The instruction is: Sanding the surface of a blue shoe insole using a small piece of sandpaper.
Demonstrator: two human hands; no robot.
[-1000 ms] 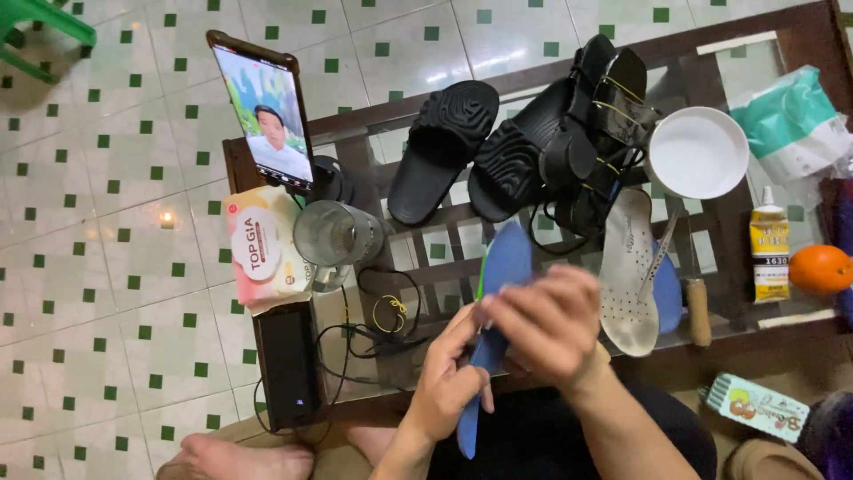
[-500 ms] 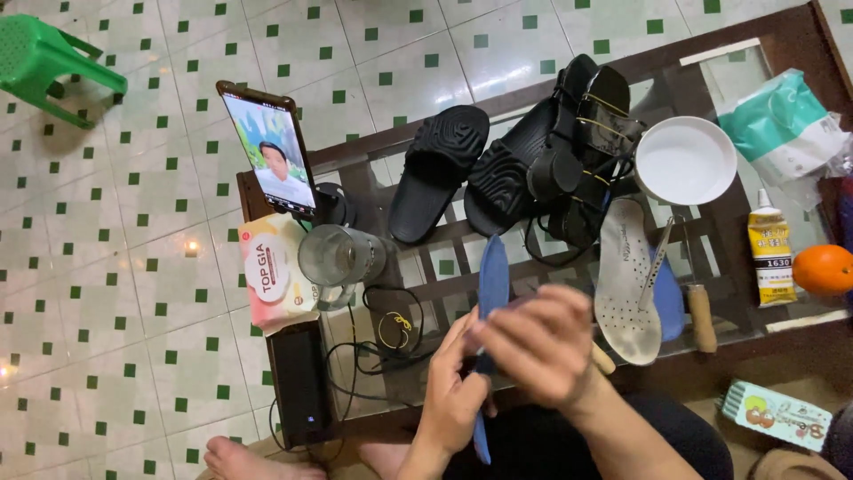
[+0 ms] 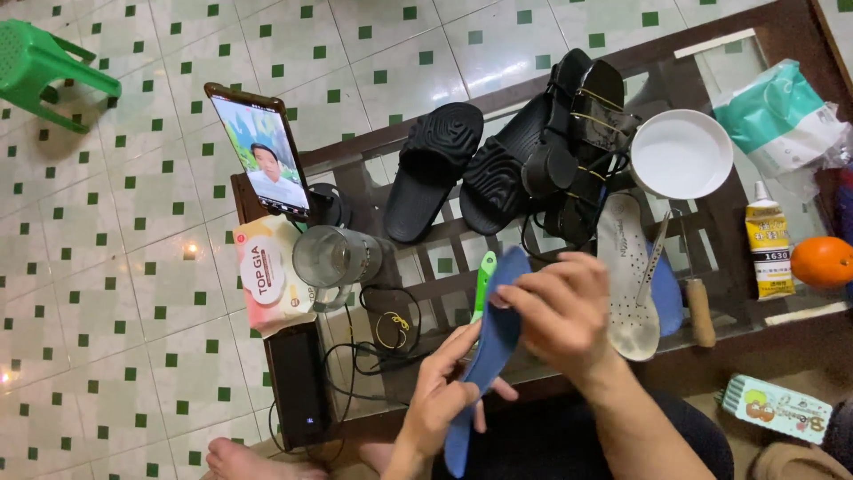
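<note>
My left hand (image 3: 442, 397) grips the lower half of a blue shoe insole (image 3: 491, 342), which stands on edge over the near side of the glass table (image 3: 444, 267). My right hand (image 3: 558, 313) rests its fingers on the insole's upper part. A green-handled tool (image 3: 484, 277) pokes up just behind the insole. A white perforated insole (image 3: 626, 277) lies to the right on another blue insole (image 3: 668, 289). Two black slides (image 3: 462, 171) and black strappy sandals (image 3: 579, 142) sit at the table's far side.
A phone (image 3: 262, 151) stands propped at the table's left, with a glass mug (image 3: 333, 258) and a wipes pack (image 3: 269, 276) beside it. Cables and a power bank (image 3: 298, 387) lie below. A white bowl (image 3: 680, 153), glue bottle (image 3: 769, 240), orange (image 3: 822, 260), wooden-handled tool (image 3: 697, 307) and green stool (image 3: 44, 67) surround.
The insole has turned more edge-on and my right hand has slid up toward its upper end. The view has shifted slightly.
</note>
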